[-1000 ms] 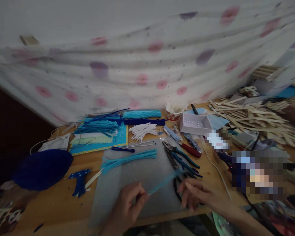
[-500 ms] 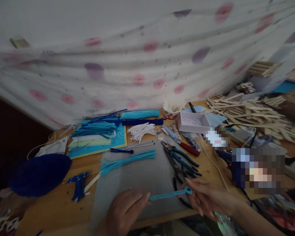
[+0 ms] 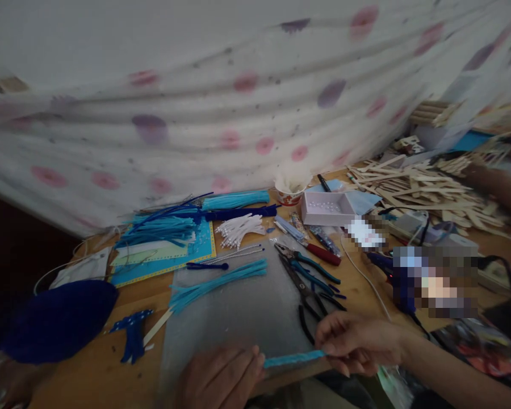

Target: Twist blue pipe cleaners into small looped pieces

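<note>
Between my hands, low over the front of the table, stretches a light blue twisted pipe cleaner. Its left end is pinched in my left hand, which is slightly blurred. My right hand grips the other end, and its fingers cover the tip. Just beyond my right hand lie black-handled scissors and pliers with blue grips. A bundle of light blue pipe cleaners rests on the grey mat. A dark blue pipe cleaner with a coiled end lies behind that bundle.
White-tipped stems, a white box of beads and a paper cup stand at the back. Wooden sticks pile up at right near another person's arm. A glue gun and a dark blue round piece flank the mat.
My right hand has closed over the looped end of the pipe cleaner, which showed before. Both hands sit slightly lower in view, and the camera has turned a little to the right.
</note>
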Tool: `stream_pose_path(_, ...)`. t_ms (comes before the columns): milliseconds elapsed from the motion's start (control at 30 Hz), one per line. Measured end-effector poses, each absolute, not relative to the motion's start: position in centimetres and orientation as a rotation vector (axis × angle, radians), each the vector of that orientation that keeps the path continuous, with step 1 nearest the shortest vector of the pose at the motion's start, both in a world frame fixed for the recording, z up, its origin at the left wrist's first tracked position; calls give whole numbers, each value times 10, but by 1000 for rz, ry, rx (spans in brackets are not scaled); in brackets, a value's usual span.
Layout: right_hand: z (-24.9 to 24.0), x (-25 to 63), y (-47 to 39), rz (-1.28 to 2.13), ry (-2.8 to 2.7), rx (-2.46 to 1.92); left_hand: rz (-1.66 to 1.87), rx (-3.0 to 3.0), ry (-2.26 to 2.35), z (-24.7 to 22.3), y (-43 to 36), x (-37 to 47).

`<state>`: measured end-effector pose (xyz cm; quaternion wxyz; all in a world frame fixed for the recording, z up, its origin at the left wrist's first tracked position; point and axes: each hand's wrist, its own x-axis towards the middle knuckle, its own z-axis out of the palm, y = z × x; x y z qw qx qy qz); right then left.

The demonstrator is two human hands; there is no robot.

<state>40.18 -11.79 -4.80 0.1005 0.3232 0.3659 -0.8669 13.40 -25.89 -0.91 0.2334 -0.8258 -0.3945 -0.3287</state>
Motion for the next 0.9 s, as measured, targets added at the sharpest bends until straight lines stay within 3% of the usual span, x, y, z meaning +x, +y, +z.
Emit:
stream_pose_path(367,-44,401,-110,-2525,1628,1047,-1124,-2408,-1390,-6,-248,136)
stream_pose_path(567,-32,399,-115,-2463,2003,1070,-1290,-2358,-1502,-26,-246,129)
stream_pose_path(733,-20,397,-126,-1870,2801,1157,-1598,-2138,-1717,-39,-245,139)
stream_pose_path(900,-19,401,-129,-1047,3592,839,-2381,-1609,-2273,-37,-240,163)
